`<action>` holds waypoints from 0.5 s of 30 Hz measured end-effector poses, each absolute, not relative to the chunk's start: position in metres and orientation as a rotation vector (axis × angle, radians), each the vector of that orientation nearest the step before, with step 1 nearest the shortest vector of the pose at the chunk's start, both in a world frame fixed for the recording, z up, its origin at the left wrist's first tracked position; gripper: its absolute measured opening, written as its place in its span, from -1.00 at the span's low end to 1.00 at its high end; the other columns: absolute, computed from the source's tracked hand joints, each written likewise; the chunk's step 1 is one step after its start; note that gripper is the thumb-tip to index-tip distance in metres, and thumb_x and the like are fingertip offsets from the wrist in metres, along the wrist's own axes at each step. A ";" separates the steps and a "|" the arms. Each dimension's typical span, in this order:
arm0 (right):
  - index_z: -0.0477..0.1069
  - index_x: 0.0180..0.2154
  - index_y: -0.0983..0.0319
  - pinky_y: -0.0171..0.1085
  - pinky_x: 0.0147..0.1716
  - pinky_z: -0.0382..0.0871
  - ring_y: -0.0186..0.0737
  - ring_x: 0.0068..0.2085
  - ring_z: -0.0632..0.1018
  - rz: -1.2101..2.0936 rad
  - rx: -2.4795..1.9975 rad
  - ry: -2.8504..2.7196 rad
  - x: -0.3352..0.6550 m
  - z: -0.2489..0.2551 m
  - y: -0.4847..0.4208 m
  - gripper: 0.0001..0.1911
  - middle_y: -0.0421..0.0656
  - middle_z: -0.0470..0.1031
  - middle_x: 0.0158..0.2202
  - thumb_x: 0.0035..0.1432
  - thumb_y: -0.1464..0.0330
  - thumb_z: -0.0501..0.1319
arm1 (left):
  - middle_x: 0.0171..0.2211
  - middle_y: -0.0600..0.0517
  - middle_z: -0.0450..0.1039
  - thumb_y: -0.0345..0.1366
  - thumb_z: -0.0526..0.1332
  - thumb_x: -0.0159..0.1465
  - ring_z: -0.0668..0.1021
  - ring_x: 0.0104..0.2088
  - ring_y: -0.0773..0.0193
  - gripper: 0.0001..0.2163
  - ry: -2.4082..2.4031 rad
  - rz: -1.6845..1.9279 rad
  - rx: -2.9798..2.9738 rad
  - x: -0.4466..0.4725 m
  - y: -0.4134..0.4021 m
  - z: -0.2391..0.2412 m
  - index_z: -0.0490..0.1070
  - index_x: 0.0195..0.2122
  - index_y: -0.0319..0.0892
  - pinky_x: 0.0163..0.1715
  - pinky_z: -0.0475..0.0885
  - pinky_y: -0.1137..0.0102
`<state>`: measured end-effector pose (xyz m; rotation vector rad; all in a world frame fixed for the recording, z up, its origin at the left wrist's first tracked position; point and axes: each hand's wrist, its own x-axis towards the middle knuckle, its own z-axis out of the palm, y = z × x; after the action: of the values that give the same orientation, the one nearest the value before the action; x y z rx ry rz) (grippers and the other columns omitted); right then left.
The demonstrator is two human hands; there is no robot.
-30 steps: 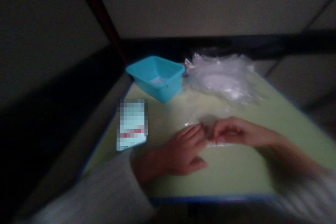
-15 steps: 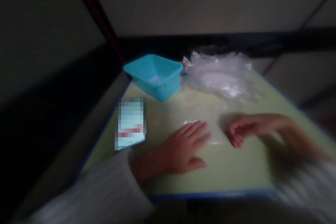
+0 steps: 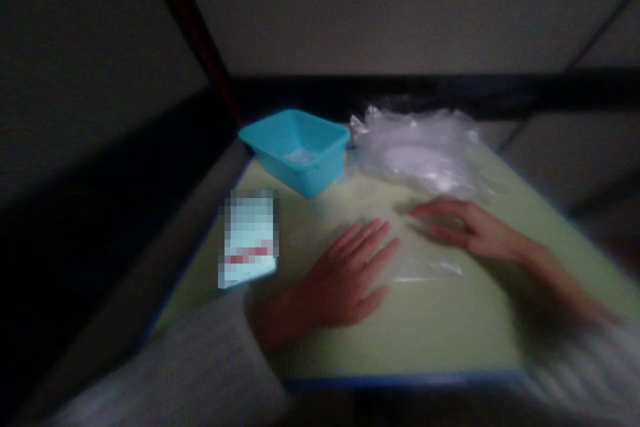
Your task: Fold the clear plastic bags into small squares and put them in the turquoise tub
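Observation:
My left hand (image 3: 350,273) lies flat with its fingers stretched, palm down at the left part of a clear plastic bag (image 3: 430,269) on the table. Over the bag's right side is my right hand (image 3: 460,230), somewhat blurred. Its thumb and fingers are apart and bent loosely, and I see nothing between them. The see-through bag is hard to trace; its near edge shows as a bright line, and part of it is hidden by my left hand.
A turquoise plastic basin (image 3: 320,177) stands at the back left with something pale inside. To its right lies a heap of clear plastic bags (image 3: 420,147). A pale box or phone-like thing (image 3: 250,233), blurred out, sits on the left of the blue-edged yellow table (image 3: 400,347).
My right hand has moved up and away from me, going from curled fingers to spread ones. The bag's near right corner now shows. My left hand has barely shifted.

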<state>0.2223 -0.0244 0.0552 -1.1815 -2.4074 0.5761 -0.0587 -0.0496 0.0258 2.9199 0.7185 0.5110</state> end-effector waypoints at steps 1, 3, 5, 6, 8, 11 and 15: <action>0.38 0.03 0.22 -0.01 -0.01 0.35 -0.06 0.00 0.47 0.452 -1.156 -2.452 0.221 0.052 -0.023 -0.65 -0.03 0.46 0.01 0.24 0.28 0.09 | 0.23 -0.26 0.13 -0.28 0.04 0.27 0.17 0.26 0.02 -0.50 0.830 0.600 2.919 -0.059 -0.048 0.026 0.07 0.22 -0.35 0.22 0.11 0.07; 0.33 0.09 0.25 0.03 0.02 0.33 -0.04 0.05 0.44 0.302 -1.097 -2.547 0.220 0.047 -0.021 -0.61 0.00 0.43 0.06 0.26 0.33 0.02 | 0.11 -0.27 0.31 -0.35 0.01 0.27 0.36 0.14 0.05 -0.56 1.064 0.719 2.920 -0.060 -0.043 0.026 0.14 0.17 -0.39 0.17 0.22 0.11; 0.34 0.08 0.28 0.03 0.02 0.34 -0.04 0.07 0.42 0.231 -1.052 -2.613 0.220 0.044 -0.020 -0.60 0.00 0.43 0.07 0.26 0.37 -0.01 | -0.09 -0.24 0.47 -0.37 0.02 0.26 0.51 -0.05 0.09 -0.60 1.255 0.704 2.948 -0.062 -0.037 0.026 0.21 0.11 -0.42 0.11 0.29 0.12; 0.36 0.06 0.28 0.04 0.02 0.35 -0.03 0.08 0.42 0.210 -1.034 -2.635 0.221 0.044 -0.020 -0.61 0.00 0.45 0.05 0.25 0.38 -0.02 | -0.18 -0.22 0.51 -0.37 0.02 0.26 0.55 -0.15 0.12 -0.61 1.329 0.663 2.965 -0.063 -0.034 0.026 0.24 0.09 -0.42 0.09 0.31 0.12; 0.41 0.01 0.29 0.03 0.01 0.36 -0.03 0.07 0.44 0.182 -1.017 -2.668 0.221 0.044 -0.020 -0.63 -0.01 0.49 0.00 0.25 0.39 -0.02 | -0.31 -0.16 0.54 -0.38 0.02 0.25 0.57 -0.28 0.17 -0.62 1.442 0.586 2.982 -0.065 -0.028 0.026 0.26 0.07 -0.44 0.07 0.34 0.14; 0.47 -0.10 0.27 0.01 -0.02 0.39 -0.03 0.04 0.47 0.155 -1.026 -2.689 0.221 0.047 -0.022 -0.68 -0.03 0.54 -0.07 0.23 0.40 0.00 | -0.37 -0.11 0.54 -0.39 0.01 0.25 0.57 -0.33 0.19 -0.61 1.525 0.546 2.995 -0.068 -0.021 0.027 0.24 0.10 -0.43 0.08 0.31 0.14; 0.52 -0.25 0.22 -0.02 -0.07 0.41 -0.05 -0.03 0.50 0.188 -1.017 -2.698 0.217 0.053 -0.030 -0.74 -0.08 0.57 -0.17 0.16 0.45 0.05 | -0.33 -0.09 0.54 -0.39 0.01 0.25 0.56 -0.27 0.18 -0.58 1.559 0.538 2.937 -0.070 -0.014 0.026 0.18 0.14 -0.40 0.13 0.25 0.11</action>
<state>0.2167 -0.0304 0.0531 -1.0171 -2.6979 0.1879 -0.0703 -0.0135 0.0257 2.9368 1.5592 0.5381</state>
